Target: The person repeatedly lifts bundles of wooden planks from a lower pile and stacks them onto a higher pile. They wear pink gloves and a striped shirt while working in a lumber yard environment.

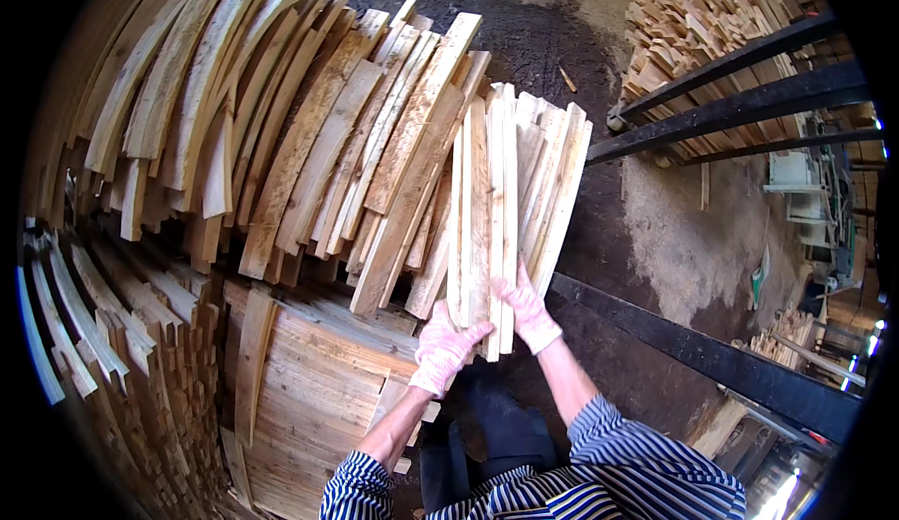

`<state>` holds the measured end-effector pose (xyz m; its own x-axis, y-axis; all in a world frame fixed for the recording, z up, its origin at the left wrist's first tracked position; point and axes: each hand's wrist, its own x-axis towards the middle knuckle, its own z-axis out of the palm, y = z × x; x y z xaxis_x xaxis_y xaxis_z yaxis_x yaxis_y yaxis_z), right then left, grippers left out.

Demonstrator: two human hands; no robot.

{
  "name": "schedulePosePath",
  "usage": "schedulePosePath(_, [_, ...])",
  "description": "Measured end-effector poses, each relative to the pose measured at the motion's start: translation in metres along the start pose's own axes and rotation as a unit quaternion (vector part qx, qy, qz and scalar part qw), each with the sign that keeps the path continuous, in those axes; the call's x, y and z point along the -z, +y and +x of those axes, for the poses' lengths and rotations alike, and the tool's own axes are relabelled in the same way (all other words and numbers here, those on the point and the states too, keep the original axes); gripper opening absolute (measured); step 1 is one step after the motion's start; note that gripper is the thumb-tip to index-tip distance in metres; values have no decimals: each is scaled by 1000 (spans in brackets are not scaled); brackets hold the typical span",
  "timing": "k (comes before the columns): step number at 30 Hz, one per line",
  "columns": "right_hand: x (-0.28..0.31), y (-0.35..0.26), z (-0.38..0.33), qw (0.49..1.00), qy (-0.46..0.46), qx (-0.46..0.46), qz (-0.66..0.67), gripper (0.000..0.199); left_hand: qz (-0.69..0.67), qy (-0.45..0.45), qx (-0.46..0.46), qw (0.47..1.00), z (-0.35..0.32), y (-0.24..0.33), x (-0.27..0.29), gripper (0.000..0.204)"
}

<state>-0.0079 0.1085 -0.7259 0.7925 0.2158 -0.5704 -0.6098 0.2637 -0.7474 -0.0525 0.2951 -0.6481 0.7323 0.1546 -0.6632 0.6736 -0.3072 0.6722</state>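
Note:
Both my hands wear pink-and-white work gloves. Between them is a bundle of several long, pale wooden slats (482, 211), pointing away from me. My left hand (444, 344) wraps round the near left side of the bundle. My right hand (526, 312) grips its right side, a little farther up. The far ends of the slats lie over or against a broad stack of rough boards (328, 136); I cannot tell whether they rest on it. More pale slats (560, 197) lean on the stack just right of the bundle.
Stacked boards (112, 351) fill the left side. A plank-sided wooden stack (318, 380) stands near my left forearm. A dark metal beam (693, 351) runs along my right, with more black beams (740, 99) farther off. Beyond them lies a heap of cut wood (693, 24).

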Motion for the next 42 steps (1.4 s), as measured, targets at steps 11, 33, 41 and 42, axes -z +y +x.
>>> schedulePosePath(11, [-76, 7, 9, 993, 43, -83, 78, 86, 56, -25, -28, 998, -13, -17, 71, 90])
schedulePosePath(33, [-26, -20, 63, 986, 9, -156, 58, 102, -247, -44, -8, 968, 69, 24, 13, 82])
schedulePosePath(41, [-24, -9, -60, 915, -110, -327, 210, 78, -282, -146, 61, 946, -56, -47, 16, 75])
schedulePosePath(42, [-10, 7, -59, 922, -86, -303, 226, 82, -301, -153, 53, 940, -73, -27, 12, 73])
